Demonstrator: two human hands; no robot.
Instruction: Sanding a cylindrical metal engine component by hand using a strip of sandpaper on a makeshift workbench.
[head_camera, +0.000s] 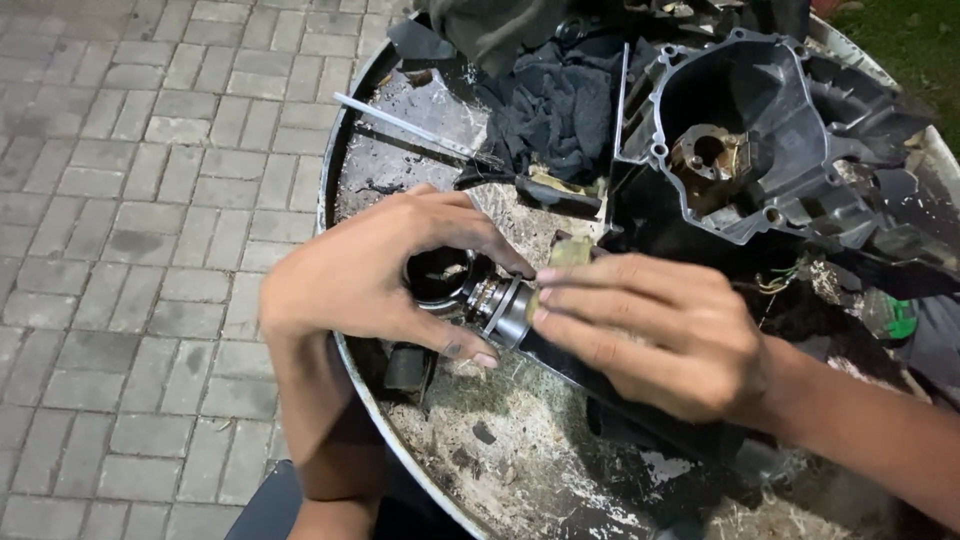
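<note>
From the head camera, looking down: a round metal table (352, 150) with a raised rim, its top scuffed and dusted with pale grime, stands on grey paving bricks (130, 200). Both hands meet near the table's left edge, over a small cylindrical metal part (490, 300) — a dark ring-like end on the left, a shinier stepped collar on the right.

The left hand (370, 275) curls around the dark ring end, thumb underneath and fingers arched over the top, so the part sits pinched in that curl. The right hand (650, 335) comes in from the lower right, fingers laid flat and close together against the collar end; between its fingertips and the part there is a small yellowish scrap (568, 252), though I cannot tell what it is. The part is held just above the table, not lying on it.

Farther back, toward the far edge, a large grey cast engine cover (760, 140) lies open side up, with a brownish fitting in its hollow. Just left of it is a crumpled dark cloth (555, 115). A thin metal rod (410, 125) lies slantwise across the far-left part of the table, and a dark-handled tool (555, 192) lies between the cloth and the hands. A small black block (408, 368) sits at the near-left rim, below the left hand. A green bit (900, 320) shows near the right edge — too small to make out.
</note>
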